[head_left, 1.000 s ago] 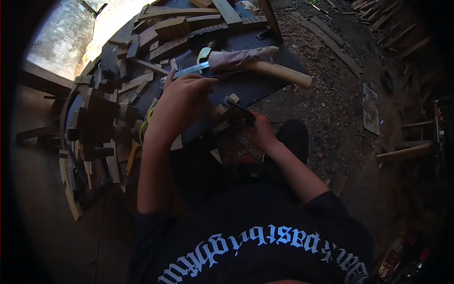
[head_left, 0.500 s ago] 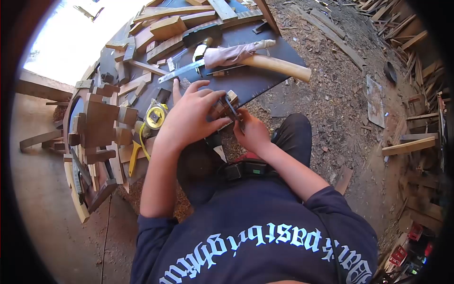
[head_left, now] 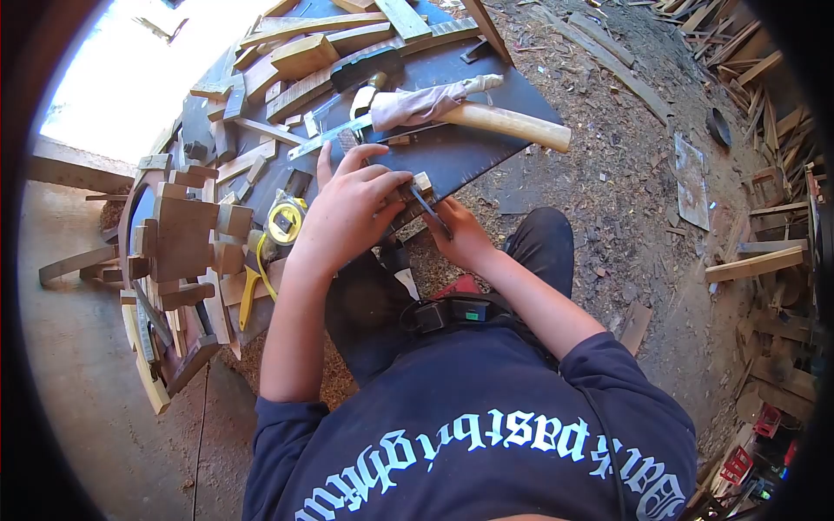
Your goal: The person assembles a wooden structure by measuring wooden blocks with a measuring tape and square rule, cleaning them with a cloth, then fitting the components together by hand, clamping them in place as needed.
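My left hand (head_left: 352, 208) is at the near edge of the dark table, its thumb and some fingers closed on a small wooden block (head_left: 422, 183). Its index finger points away across the tabletop. Close by on the right, my right hand (head_left: 462, 233) grips a thin, dark flat strip (head_left: 429, 211) that lies against the block; its exact kind I cannot make out. Beyond my left fingers, a metal ruler (head_left: 326, 141) lies by a cloth-wrapped tool (head_left: 413, 106) and a hammer with a pale wooden handle (head_left: 512, 124).
A yellow tape measure (head_left: 283, 220) and a yellow-handled tool (head_left: 248, 295) sit left of my forearm. Wood offcuts (head_left: 304, 54) are heaped at the back of the table (head_left: 512, 91). A curved, blocky wooden assembly (head_left: 182, 239) stands at the left. Wood shavings cover the ground.
Both hands have shifted slightly, bringing the block down against the table's edge. The dark strip now slants across the block, and my right hand is a little lower.
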`<state>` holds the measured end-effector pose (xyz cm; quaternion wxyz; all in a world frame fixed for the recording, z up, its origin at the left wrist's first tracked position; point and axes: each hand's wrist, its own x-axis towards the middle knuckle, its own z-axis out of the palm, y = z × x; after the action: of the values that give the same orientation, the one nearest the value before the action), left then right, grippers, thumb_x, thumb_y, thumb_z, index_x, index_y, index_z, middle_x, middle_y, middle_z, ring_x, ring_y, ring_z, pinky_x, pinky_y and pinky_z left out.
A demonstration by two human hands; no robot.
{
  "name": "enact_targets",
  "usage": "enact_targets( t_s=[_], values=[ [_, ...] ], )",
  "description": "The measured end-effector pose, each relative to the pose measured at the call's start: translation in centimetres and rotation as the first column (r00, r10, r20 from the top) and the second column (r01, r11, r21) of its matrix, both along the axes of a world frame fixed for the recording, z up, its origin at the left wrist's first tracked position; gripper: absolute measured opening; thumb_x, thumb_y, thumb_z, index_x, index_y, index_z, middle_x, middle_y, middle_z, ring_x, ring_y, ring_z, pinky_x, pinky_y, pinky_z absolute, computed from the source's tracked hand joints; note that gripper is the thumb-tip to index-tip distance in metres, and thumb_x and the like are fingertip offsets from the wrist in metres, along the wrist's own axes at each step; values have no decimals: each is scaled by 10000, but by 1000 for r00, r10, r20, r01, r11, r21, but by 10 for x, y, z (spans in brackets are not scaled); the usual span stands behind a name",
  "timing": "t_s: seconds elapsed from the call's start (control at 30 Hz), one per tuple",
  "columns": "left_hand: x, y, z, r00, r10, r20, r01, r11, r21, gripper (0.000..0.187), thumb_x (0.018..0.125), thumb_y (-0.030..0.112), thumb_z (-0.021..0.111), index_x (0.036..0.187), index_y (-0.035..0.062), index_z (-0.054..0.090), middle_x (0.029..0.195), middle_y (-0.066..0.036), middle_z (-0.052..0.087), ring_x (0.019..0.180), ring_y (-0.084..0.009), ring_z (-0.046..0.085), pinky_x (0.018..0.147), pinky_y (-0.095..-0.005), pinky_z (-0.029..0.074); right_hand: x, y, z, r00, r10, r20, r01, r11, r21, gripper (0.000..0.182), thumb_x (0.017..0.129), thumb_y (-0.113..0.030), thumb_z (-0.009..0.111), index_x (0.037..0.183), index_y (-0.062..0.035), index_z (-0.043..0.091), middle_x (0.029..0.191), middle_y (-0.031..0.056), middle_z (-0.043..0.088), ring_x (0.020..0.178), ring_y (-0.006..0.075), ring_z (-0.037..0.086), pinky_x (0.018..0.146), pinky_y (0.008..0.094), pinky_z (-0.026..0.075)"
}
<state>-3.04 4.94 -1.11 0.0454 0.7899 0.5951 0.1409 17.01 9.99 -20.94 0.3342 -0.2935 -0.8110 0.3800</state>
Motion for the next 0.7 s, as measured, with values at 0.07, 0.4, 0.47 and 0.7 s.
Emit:
enact_targets(
  t_s=[0.07, 0.4, 0.47, 0.7],
  values=[
    [0, 1, -6, 1000, -8, 12, 8, 1000, 27, 333, 885, 153, 780, 1218, 148, 769, 1108, -21, 742, 1360, -233, 565, 1253, -698, 190, 2, 1, -2, 1000, 26, -6, -26, 1000, -8, 539, 857, -11, 675, 1379, -82, 560, 1272, 200, 641, 1134, 467, 656, 920, 518, 560],
    [14, -6, -17, 995, 99, -17, -96, 989, 113, 320, 881, 197, 791, 1195, 134, 772, 1087, -53, 682, 1230, -261, 615, 1176, -615, 333, 10, 3, 2, 998, 66, -2, -66, 998, -4, 539, 834, -11, 712, 1354, -70, 584, 1277, 191, 647, 1168, 431, 660, 946, 488, 564],
    [13, -4, -21, 996, 86, -4, -85, 989, 120, 304, 898, 215, 766, 1191, 139, 769, 1065, -40, 681, 1228, -246, 614, 1177, -635, 318, 11, 2, 2, 993, 114, -29, -116, 992, -51, 553, 826, 4, 713, 1359, -63, 587, 1286, 181, 651, 1197, 406, 660, 977, 468, 562],
    [19, -8, -28, 988, 147, 46, -152, 978, 146, 300, 945, 166, 734, 1238, 100, 741, 1230, -94, 684, 1329, -296, 589, 1198, -632, 289, -5, -13, -72, 981, 119, -156, -145, 975, -169, 635, 857, -6, 707, 1471, -64, 555, 1444, 205, 599, 1333, 399, 611, 1107, 453, 518]
  ],
)
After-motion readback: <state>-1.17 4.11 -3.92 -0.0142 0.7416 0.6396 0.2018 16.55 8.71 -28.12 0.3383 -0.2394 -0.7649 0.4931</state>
